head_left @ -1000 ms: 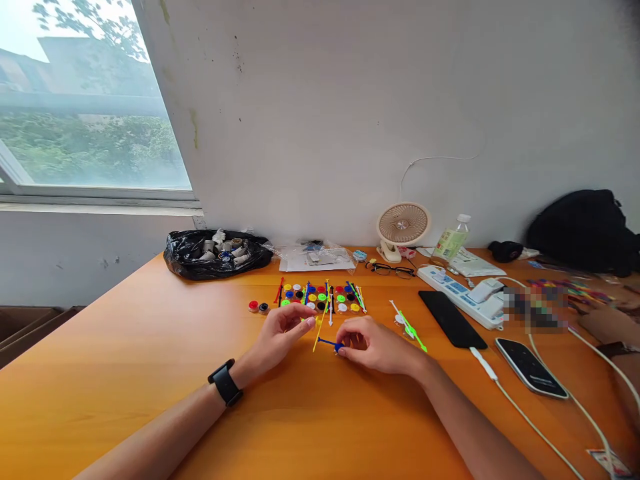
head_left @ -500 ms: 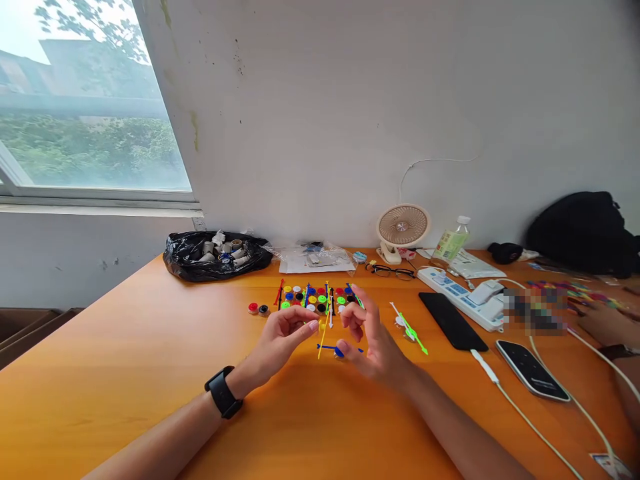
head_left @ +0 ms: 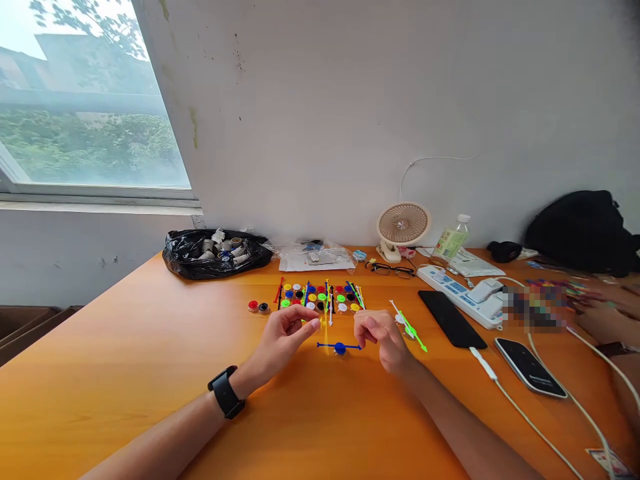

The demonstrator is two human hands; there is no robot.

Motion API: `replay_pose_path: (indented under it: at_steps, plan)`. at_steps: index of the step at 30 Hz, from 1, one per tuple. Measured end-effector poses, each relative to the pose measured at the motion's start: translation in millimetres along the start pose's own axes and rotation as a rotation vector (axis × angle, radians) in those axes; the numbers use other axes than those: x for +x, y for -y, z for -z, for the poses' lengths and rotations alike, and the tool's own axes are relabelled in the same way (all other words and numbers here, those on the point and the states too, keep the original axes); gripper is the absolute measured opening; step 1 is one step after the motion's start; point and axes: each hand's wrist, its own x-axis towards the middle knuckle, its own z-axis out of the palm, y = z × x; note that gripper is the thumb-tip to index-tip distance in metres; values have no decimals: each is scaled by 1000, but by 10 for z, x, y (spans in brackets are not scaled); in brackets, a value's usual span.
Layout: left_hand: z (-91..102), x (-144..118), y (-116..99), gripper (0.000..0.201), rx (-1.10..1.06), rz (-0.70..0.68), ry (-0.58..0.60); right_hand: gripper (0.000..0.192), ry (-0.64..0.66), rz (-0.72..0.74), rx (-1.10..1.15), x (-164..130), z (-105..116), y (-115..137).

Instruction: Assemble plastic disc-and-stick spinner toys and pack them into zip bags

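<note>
My left hand (head_left: 285, 333) hovers just above the counter (head_left: 150, 347), fingers curled in narrow, thumb and forefinger pinched near a yellow stick (head_left: 326, 327); whether they grip it I cannot tell. There is a black watch (head_left: 226, 401) on that wrist. My right hand (head_left: 381, 332) is loosely curled, fingertips drawn together, just beside the right end of the blue stick (head_left: 340, 347); I cannot tell if it touches. The blue stick lies flat on the counter between my two hands, running left to right, with a round blue cap at its middle.

Just behind my hands sit rows of coloured caps (head_left: 315, 298) with more sticks laid across them. To the right of my right hand lie a white stick and a green stick (head_left: 414, 331), crossed. Farther right are a black phone (head_left: 451, 320), a second phone (head_left: 530, 367) and a power strip (head_left: 463, 297). At the wall stand a small fan (head_left: 403, 227), a bottle (head_left: 451, 240), glasses (head_left: 393, 269) and a black bag (head_left: 217, 253). Another person's hand (head_left: 605, 320) rests at the far right.
</note>
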Motion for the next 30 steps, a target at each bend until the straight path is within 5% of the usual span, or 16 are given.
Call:
replay_pose_path:
  at_steps: [16, 23, 30]
  plan:
    - [17, -22, 15, 32, 247, -71, 39, 73, 27, 35, 19, 5, 17, 22]
    - [80, 15, -47, 30, 21, -126, -106, 73, 0, 33, 68, 1, 18, -7]
    - [122, 48, -44, 32, -76, -22, -99, 63, -1, -4, -63, 35, 23, 78]
